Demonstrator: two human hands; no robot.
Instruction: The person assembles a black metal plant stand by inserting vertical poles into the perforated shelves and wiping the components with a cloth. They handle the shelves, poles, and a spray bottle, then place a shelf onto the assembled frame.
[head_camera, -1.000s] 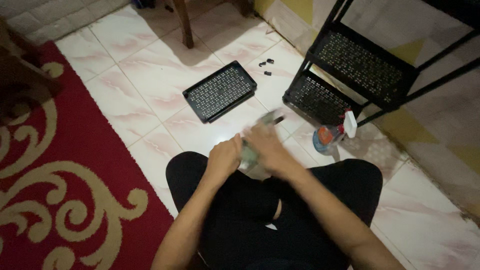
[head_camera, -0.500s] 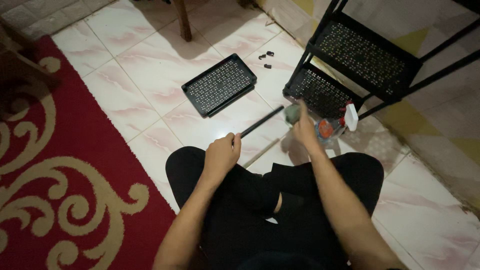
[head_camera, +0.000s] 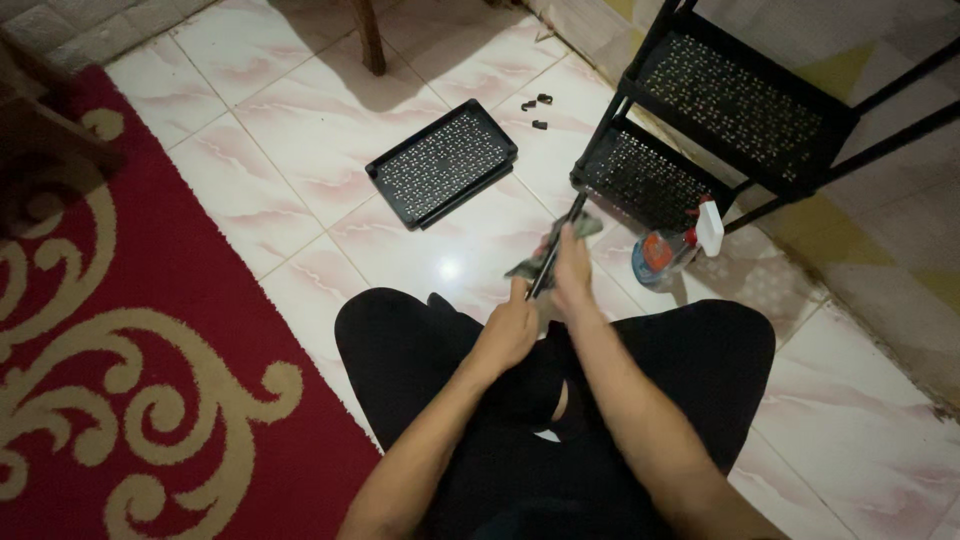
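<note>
Rod (head_camera: 556, 252), thin, dark and straight, lies slanted from my lap toward 1 o'clock, its far end close to the lower shelf of the black rack (head_camera: 650, 180). My left hand (head_camera: 508, 330) is clamped around the near end of the rod, just above my knees. My right hand (head_camera: 572, 268) is closed on a greyish cloth (head_camera: 528, 264) wrapped against the rod a little farther along. The two hands sit close together, left nearer to me, right ahead of it. I am seated cross-legged in black trousers on the pale tiled floor (head_camera: 300, 190).

At 2 o'clock from the hands, a spray bottle (head_camera: 662, 252) with a white trigger head stands on the floor, just beside the rack's foot. At 11 o'clock, well apart from the hands, a loose black perforated tray (head_camera: 441, 163) lies flat on the tiles. Farther out at 12 o'clock, several small black parts (head_camera: 537, 105) lie on the floor. The red carpet (head_camera: 120, 380) with cream scrollwork occupies the side from 7 to 10 o'clock.
</note>
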